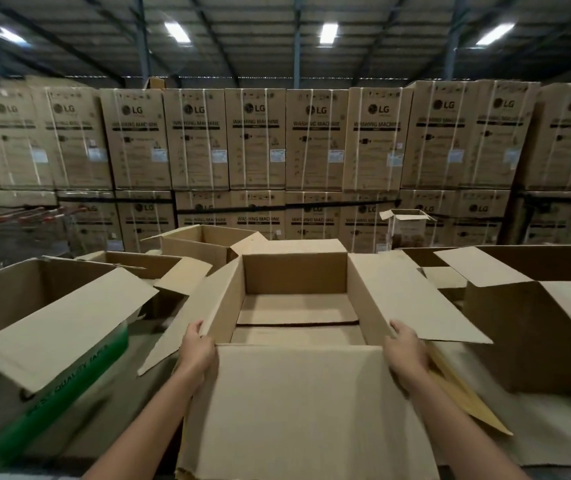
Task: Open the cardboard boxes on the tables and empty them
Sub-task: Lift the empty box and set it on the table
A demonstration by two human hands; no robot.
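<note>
Box (296, 271): centre of desk (550, 434), at 6 o'clock before the person. Judged light, since only bottom flaps show inside; walls stiff, flaps floppy. Best taken at the rim corners. Plain brown corrugated board, all four flaps spread. Left hand (196, 351) and right hand (407, 355) are apart, each clamped on a near corner. Green-printed box (52, 341) at 9 o'clock; plain box (536, 337) at 3 o'clock.

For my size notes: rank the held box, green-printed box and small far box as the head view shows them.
held box
green-printed box, cut off by the frame
small far box; distance shrinks it, true size unsure
</note>
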